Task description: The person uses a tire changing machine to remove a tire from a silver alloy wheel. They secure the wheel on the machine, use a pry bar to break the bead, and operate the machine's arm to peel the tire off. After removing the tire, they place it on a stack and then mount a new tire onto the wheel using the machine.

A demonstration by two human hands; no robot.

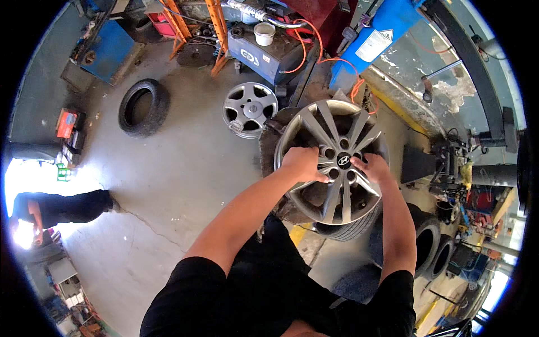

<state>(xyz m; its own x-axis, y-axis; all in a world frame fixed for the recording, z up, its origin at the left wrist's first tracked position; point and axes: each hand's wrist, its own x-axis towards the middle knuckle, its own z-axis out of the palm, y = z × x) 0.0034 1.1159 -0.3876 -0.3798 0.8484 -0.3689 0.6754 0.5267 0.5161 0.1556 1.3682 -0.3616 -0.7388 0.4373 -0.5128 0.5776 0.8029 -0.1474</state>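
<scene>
A silver multi-spoke alloy wheel rim (333, 200) with a dark centre cap lies face up in front of me, on a dark machine part mostly hidden beneath it. My left hand (302, 163) grips the spokes left of the centre, its thumb by the lug holes and its other fingers out of sight behind the metal. On the opposite side, my right hand (373, 167) is closed around a spoke, with a digit reaching toward the cap. Part of a tyre (351, 229) shows below the rim's near edge.
Another silver rim (252, 109) rests on the floor beyond, with a loose tyre (159, 109) farther left. Several tyres (429, 241) stand at my right. A white bucket (264, 35) tops a grey machine cabinet (252, 56). An orange hose (321, 42) loops nearby. Another person (73, 208) is at far left.
</scene>
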